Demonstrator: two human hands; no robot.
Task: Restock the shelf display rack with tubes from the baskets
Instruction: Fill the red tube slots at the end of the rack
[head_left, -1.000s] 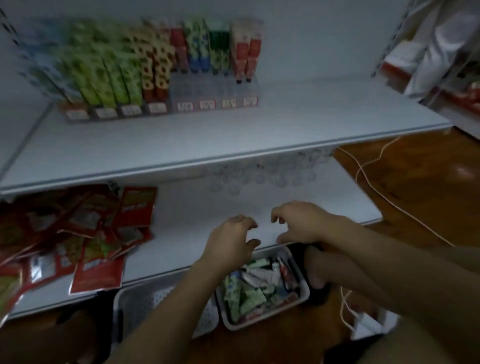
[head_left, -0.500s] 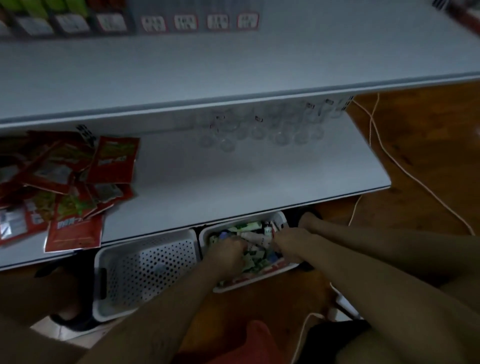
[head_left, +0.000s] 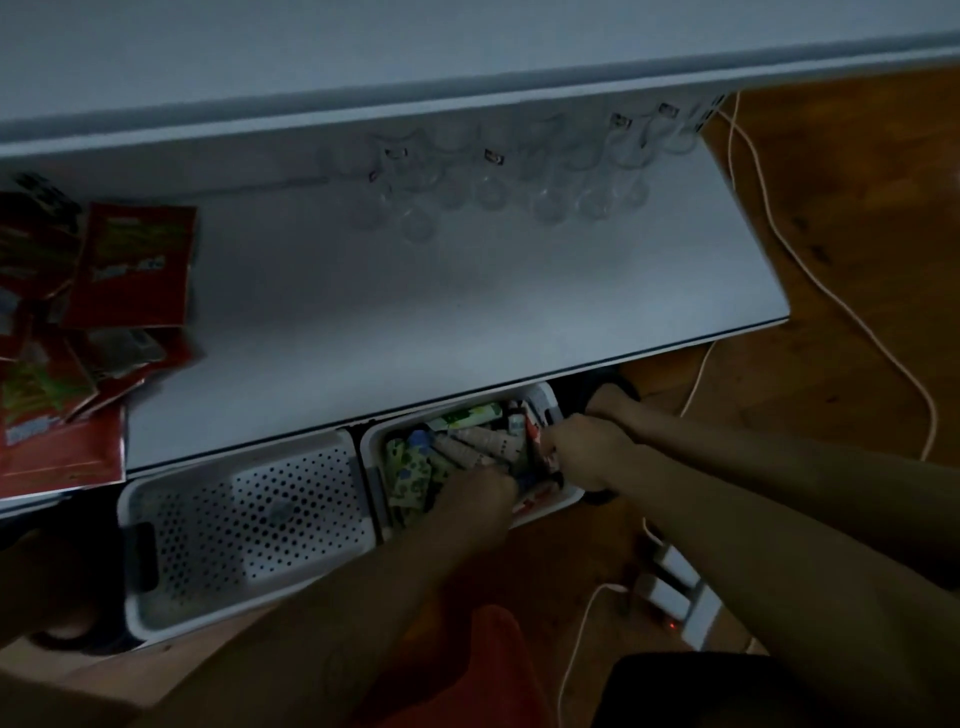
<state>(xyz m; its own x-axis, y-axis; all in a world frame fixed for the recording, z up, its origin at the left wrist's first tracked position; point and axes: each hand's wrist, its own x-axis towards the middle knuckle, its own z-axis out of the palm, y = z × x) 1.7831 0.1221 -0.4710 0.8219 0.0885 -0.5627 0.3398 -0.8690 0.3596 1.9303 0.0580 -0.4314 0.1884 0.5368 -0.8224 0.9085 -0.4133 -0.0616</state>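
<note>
Item: white basket (head_left: 370, 467) of assorted tubes (head_left: 467, 447), on the floor under the lower shelf (head_left: 467, 312); just beside it, a perforated basket (head_left: 234, 519). Lettering on the tubes and on the red packets (head_left: 130, 265) at shelf left: too blurred to read. Left hand (head_left: 480, 493) and right hand (head_left: 582, 447): both hands down among the tubes, near each other, fingertips hidden; grip on any tube cannot be told

Print on the red packets (head_left: 132, 265) is too blurred to read.
</note>
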